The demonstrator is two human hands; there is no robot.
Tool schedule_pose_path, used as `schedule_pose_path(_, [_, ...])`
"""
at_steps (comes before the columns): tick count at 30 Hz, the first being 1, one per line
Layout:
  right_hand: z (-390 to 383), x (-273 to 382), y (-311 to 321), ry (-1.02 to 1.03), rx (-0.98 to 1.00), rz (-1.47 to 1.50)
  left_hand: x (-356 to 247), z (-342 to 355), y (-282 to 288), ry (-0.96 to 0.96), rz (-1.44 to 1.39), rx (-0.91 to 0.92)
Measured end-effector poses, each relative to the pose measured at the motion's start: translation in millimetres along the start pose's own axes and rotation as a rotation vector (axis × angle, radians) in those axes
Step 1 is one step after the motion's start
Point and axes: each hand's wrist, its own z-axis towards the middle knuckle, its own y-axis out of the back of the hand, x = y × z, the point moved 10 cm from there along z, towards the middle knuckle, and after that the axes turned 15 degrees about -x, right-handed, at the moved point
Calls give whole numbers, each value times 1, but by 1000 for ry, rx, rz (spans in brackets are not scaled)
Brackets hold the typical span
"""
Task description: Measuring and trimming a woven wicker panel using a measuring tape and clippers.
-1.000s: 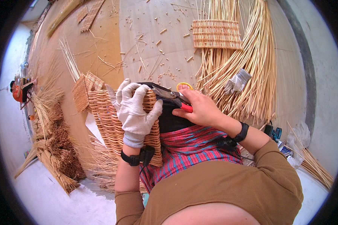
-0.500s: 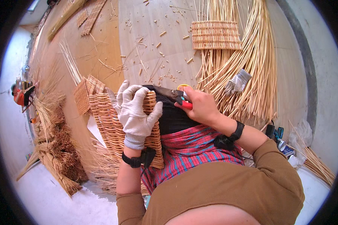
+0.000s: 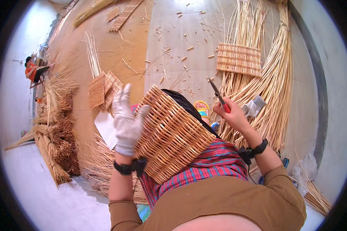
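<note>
A whitish glove (image 3: pixel 121 133) covers the left hand (image 3: pixel 126 123), with black wrist straps (image 3: pixel 261 146) and a brown top (image 3: pixel 219 200).

It was a wicker-weaving workshop: a woven wicker panel (image 3: pixel 173 134) lay at centre, long rods (image 3: pixel 272 100) fanned out at upper right, offcuts (image 3: pixel 190 48) littered the floor (image 3: pixel 135 44), and bundled stalks (image 3: pixel 61 133) lined the left.

From my remote station I examined the head view for texts, labels, brands, numbers and signs. I recorded 0 legible items; the white sheet (image 3: pixel 105 129) at the left showed no writing I could read.
</note>
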Motion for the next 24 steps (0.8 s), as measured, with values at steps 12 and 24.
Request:
schedule_pose_path(12, [-4, -11, -17, 23, -18, -3, -69, 10, 181, -58, 113, -166])
schedule_pose_path(24, [-28, 17, -29, -85, 153, 49, -108, -34, -32, -330, 140, 219])
